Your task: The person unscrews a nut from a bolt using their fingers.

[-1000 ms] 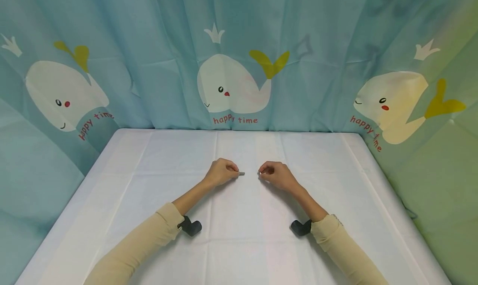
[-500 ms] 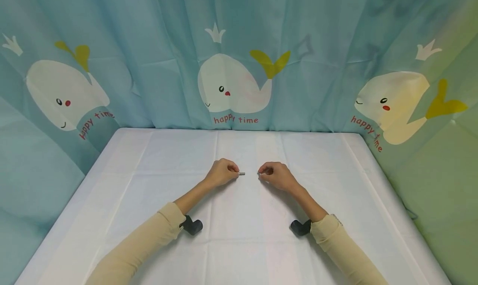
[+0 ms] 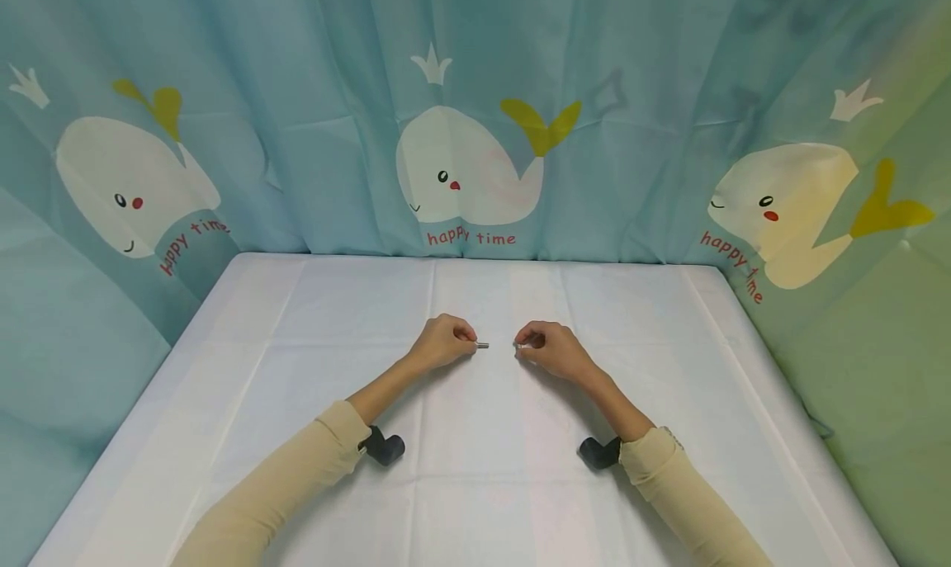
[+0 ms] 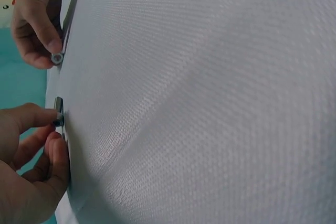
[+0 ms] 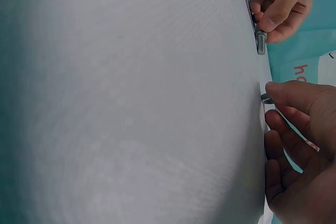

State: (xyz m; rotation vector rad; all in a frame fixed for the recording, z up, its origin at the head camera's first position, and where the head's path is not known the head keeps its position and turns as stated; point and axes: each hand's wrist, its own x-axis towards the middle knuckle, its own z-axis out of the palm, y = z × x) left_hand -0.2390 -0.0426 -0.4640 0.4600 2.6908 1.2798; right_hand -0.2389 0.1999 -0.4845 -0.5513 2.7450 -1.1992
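Observation:
Above the middle of the white table, my left hand (image 3: pixel 443 341) pinches a small silver bolt (image 3: pixel 483 346) between thumb and fingers. Its threaded shank (image 5: pixel 261 43) points toward the other hand, as the right wrist view shows. Facing it, my right hand (image 3: pixel 551 349) pinches a small metal nut (image 4: pixel 57 58), whose round hole shows in the left wrist view. A short gap separates bolt and nut. From the right wrist, only the edge of the nut (image 5: pixel 267 99) shows past the thumb. Both hands are low, close to the cloth.
A creased white cloth covers the table (image 3: pixel 475 501). Blue-green curtains (image 3: pixel 319 179) with whale prints enclose its back and sides. A black wrist-worn device sticks out at the left sleeve (image 3: pixel 338 435) and another at the right sleeve (image 3: pixel 654 460).
Both hands keep nearly the same place and grip. The right fingers shift slightly around the nut, and the head view drifts a little.

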